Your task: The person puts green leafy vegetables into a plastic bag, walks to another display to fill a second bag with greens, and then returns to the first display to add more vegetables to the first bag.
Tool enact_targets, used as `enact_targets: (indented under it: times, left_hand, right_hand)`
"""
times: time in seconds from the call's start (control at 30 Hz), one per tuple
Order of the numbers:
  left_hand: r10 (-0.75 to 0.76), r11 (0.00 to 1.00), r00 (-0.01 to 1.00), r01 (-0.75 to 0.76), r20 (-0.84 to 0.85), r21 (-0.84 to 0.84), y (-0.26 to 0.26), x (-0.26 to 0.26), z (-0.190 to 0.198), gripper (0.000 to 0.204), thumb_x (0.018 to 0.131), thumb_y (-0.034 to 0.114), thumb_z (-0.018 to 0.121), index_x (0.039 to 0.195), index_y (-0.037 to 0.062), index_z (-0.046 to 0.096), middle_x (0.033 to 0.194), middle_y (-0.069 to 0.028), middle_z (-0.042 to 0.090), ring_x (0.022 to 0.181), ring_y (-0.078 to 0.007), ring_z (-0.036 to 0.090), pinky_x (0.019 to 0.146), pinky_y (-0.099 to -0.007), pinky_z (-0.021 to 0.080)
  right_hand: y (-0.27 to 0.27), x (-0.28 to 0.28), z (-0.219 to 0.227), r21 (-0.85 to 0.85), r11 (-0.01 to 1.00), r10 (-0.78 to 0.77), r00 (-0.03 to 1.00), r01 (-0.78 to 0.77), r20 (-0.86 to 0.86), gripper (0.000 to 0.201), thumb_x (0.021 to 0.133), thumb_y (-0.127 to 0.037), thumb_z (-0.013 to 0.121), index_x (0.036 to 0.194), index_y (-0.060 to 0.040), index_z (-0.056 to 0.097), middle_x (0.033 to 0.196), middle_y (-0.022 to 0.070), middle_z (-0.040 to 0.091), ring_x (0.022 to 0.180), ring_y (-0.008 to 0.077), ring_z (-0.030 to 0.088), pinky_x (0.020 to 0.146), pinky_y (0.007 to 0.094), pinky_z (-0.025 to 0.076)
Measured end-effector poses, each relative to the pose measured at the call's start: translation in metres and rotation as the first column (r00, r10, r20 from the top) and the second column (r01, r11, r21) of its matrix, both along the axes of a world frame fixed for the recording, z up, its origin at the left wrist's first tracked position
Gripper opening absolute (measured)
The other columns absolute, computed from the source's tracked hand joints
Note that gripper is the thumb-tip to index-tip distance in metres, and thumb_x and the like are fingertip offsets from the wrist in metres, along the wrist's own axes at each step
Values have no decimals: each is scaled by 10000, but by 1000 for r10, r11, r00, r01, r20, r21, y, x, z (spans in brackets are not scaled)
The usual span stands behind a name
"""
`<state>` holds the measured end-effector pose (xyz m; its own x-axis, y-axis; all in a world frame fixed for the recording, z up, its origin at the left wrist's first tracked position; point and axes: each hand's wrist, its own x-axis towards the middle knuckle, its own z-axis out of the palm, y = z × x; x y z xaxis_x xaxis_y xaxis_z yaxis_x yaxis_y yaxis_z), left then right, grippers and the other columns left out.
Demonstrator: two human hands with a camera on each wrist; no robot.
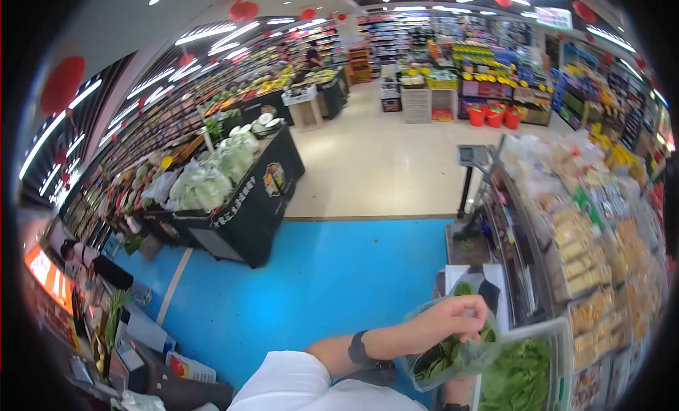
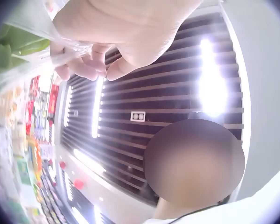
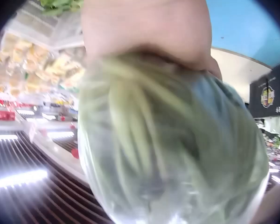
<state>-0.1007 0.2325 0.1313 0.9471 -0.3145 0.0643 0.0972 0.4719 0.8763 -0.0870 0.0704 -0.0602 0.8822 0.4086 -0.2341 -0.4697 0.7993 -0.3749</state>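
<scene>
A clear plastic bag of leafy greens (image 1: pixel 438 361) is between the two hands at the lower right of the head view. My left hand (image 1: pixel 463 318) reaches over it from the left with bent fingers; in the left wrist view the left hand (image 2: pixel 116 32) pinches thin plastic beside green leaves (image 2: pixel 14 49). Below the bag, my right hand (image 1: pixel 460 388) is partly hidden. The right wrist view shows the right hand (image 3: pixel 149 28) against the full bag (image 3: pixel 177 135), stems and leaves visible through the plastic, with its fingertips hidden.
A white crate of loose greens (image 1: pixel 520 376) stands right of the bag. Shelves of packaged food (image 1: pixel 580 262) line the right side. A scale (image 1: pixel 472 156) stands beyond. Across the blue floor (image 1: pixel 339 277) is a dark stand of wrapped cabbages (image 1: pixel 205 181). A person (image 1: pixel 106 269) is at left.
</scene>
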Motion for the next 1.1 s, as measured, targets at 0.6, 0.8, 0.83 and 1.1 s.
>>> enact_targets:
  times: [0.6, 0.8, 0.83, 1.1]
  left_hand:
    - [326, 915, 934, -351, 147, 199, 310, 25, -12, 216, 932, 260, 574, 927, 48, 533, 895, -8, 517, 824, -113, 463, 776, -272, 389]
    - [549, 835, 836, -549, 8, 36, 415, 71, 5, 157, 923, 189, 594, 957, 47, 535, 938, -9, 524, 873, -83, 501, 805, -226, 409]
    - [591, 799, 804, -594, 67, 92, 432, 80, 8, 177, 922, 208, 601, 947, 44, 541, 945, -17, 526, 880, -94, 516, 807, -231, 420]
    - [924, 328, 382, -806, -10, -493, 615, 182, 136, 261, 942, 164, 464, 1108, -34, 492, 1109, -188, 557, 1120, -314, 538, 1102, -508, 325]
  right_hand:
    - [414, 112, -82, -75, 693, 630, 553, -717, 544, 506, 981, -380, 512, 1399, -117, 403, 1328, 60, 512, 1206, 206, 502, 998, 379, 435]
    - [576, 181, -46, -56, 536, 670, 385, -842, 635, 534, 975, -408, 506, 1413, -122, 396, 1351, 65, 504, 1236, 212, 485, 1021, 392, 418]
    - [599, 195, -39, -54, 513, 673, 363, -857, 645, 539, 974, -413, 504, 1415, -122, 395, 1355, 66, 503, 1241, 213, 482, 1025, 394, 415]
    - [712, 295, 5, -95, 335, 771, 215, -937, 600, 577, 967, -449, 496, 1433, -128, 387, 1386, 73, 491, 1281, 221, 460, 1057, 412, 392]
